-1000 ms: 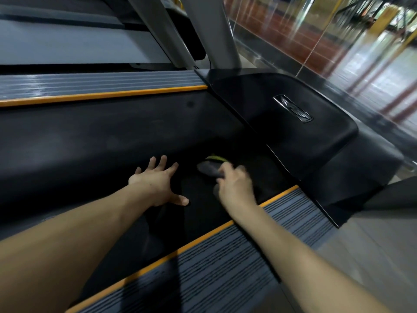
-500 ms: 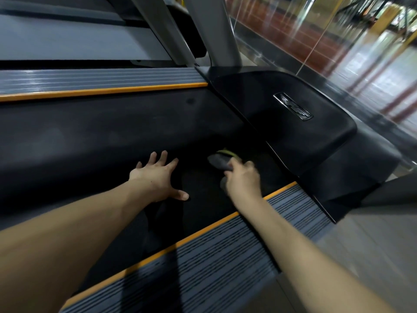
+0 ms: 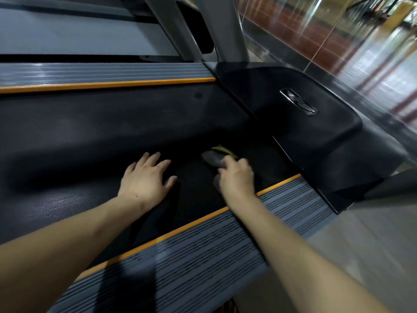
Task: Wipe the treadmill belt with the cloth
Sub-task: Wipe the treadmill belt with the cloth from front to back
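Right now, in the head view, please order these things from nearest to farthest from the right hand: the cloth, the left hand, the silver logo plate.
1. cloth: gripped by the right hand, on the belt.
2. left hand: flat on the belt, to its left.
3. silver logo plate: on the black motor cover, beyond.

Right hand (image 3: 237, 179) grips the cloth (image 3: 213, 158) on the treadmill belt (image 3: 90, 136); left hand (image 3: 145, 179) lies flat beside it.

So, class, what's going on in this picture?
A person is wiping a treadmill belt. The right hand grips a grey cloth pressed on the belt near the black motor cover. The left hand rests flat on the belt beside it, fingers spread.
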A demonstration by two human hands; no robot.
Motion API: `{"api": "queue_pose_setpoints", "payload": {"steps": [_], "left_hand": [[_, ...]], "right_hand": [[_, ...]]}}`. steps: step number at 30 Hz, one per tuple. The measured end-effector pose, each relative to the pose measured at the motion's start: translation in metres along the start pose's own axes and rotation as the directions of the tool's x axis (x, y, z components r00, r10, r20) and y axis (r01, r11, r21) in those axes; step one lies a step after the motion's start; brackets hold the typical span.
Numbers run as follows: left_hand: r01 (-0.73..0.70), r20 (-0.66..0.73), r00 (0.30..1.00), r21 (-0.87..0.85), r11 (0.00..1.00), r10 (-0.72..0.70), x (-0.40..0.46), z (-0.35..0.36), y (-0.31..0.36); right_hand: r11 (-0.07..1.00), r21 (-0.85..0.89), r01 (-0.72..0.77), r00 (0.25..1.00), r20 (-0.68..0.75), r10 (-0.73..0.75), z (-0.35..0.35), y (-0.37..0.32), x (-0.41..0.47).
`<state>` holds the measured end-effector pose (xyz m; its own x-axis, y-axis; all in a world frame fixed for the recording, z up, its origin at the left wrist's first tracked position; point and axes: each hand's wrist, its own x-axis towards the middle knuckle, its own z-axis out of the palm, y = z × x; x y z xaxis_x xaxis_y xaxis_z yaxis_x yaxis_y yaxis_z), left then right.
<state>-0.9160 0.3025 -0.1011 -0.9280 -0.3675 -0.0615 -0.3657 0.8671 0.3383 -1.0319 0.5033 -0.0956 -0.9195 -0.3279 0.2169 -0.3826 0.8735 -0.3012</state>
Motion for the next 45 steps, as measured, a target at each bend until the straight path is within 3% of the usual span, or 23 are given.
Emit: {"api": "queue_pose_setpoints", "payload": {"steps": [3, 5, 7, 10, 12, 14, 16, 19, 21, 23, 26, 28, 31, 35, 41, 45], "left_hand": [[0.048, -0.024, 0.999, 0.028, 0.998, -0.048, -0.014, -0.004, -0.024], [0.037, -0.013, 0.999, 0.071, 0.997, -0.036, -0.024, -0.008, -0.037], [0.047, -0.001, 0.999, 0.082, 0.996, -0.047, -0.032, -0.012, -0.045], [0.089, 0.034, 0.995, 0.086, 0.992, -0.092, -0.039, -0.016, -0.052], [0.101, 0.060, 0.993, 0.087, 0.991, -0.106, -0.042, -0.017, -0.056], [0.100, 0.077, 0.991, 0.096, 0.990, -0.108, -0.046, -0.019, -0.059], [0.101, 0.079, 0.991, 0.106, 0.989, -0.109, -0.050, -0.021, -0.062], [0.121, 0.071, 0.989, 0.090, 0.989, -0.127, -0.061, -0.023, -0.066], [0.124, 0.070, 0.989, 0.090, 0.988, -0.131, -0.069, -0.023, -0.068], [0.114, 0.091, 0.988, 0.102, 0.988, -0.123, -0.076, -0.024, -0.067], [0.117, 0.098, 0.987, 0.099, 0.988, -0.127, -0.081, -0.024, -0.065], [0.139, 0.091, 0.985, 0.080, 0.987, -0.146, -0.082, -0.021, -0.062], [0.175, 0.068, 0.981, 0.072, 0.982, -0.180, -0.087, -0.013, -0.057], [0.198, 0.022, 0.980, 0.066, 0.978, -0.200, -0.095, -0.004, -0.051], [0.197, -0.046, 0.980, 0.029, 0.980, -0.195, -0.098, 0.001, -0.049], [0.209, -0.078, 0.975, 0.007, 0.978, -0.208, -0.098, 0.002, -0.048]], "right_hand": [[0.967, 0.046, 0.252, 0.960, 0.112, -0.256, 0.002, -0.024, -0.027], [0.940, 0.014, 0.340, 0.930, 0.140, -0.339, -0.003, -0.009, -0.011], [0.969, -0.054, 0.241, 0.967, 0.100, -0.235, -0.008, 0.013, 0.018], [0.997, -0.066, -0.044, 0.999, -0.023, 0.043, -0.009, 0.019, 0.033], [0.999, -0.019, -0.045, 0.999, -0.027, 0.044, 0.003, -0.014, 0.013], [0.995, 0.074, 0.065, 0.996, 0.051, -0.069, 0.013, -0.060, -0.019], [0.958, 0.121, 0.260, 0.953, 0.131, -0.275, 0.020, -0.091, -0.049], [0.905, 0.086, 0.416, 0.887, 0.179, -0.425, 0.009, -0.074, -0.035], [0.936, -0.029, 0.351, 0.922, 0.187, -0.340, -0.003, -0.035, -0.005], [0.979, -0.132, 0.157, 0.984, 0.107, -0.144, -0.016, 0.010, 0.019], [0.991, -0.119, -0.062, 0.998, 0.015, 0.065, -0.015, 0.010, 0.012], [0.997, -0.072, -0.035, 0.998, 0.040, 0.038, 0.000, -0.028, -0.014], [0.992, 0.016, 0.127, 0.982, 0.140, -0.128, 0.014, -0.075, -0.054], [0.952, 0.037, 0.303, 0.934, 0.190, -0.304, -0.001, -0.048, -0.041], [0.992, -0.120, -0.026, 0.996, 0.083, 0.036, -0.024, 0.052, 0.036], [0.986, -0.119, -0.119, 0.993, 0.010, 0.121, -0.011, 0.022, 0.014]]}}
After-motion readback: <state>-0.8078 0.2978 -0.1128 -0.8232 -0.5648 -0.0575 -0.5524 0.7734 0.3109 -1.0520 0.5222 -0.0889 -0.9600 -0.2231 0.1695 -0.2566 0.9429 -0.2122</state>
